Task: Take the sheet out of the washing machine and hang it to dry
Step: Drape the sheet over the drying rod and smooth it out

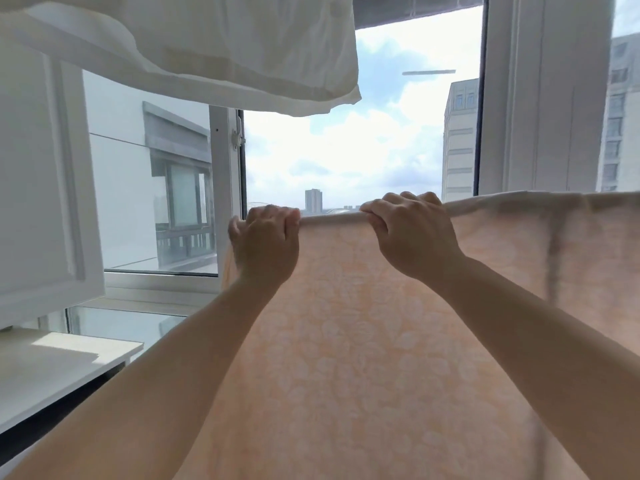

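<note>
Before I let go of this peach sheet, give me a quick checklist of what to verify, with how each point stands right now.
1. Left hand grips the top edge of the peach sheet: ok.
2. Right hand grips the same edge: ok.
3. Top edge between the hands is pulled straight: ok.
4. A rail or line under the edge to carry the sheet: cannot tell, the fold hides it.
5. Sheet spread smooth to the right: not ok, dark vertical creases show there.
6. Clear of the white laundry hanging above: ok, a gap of sky separates them.
</note>
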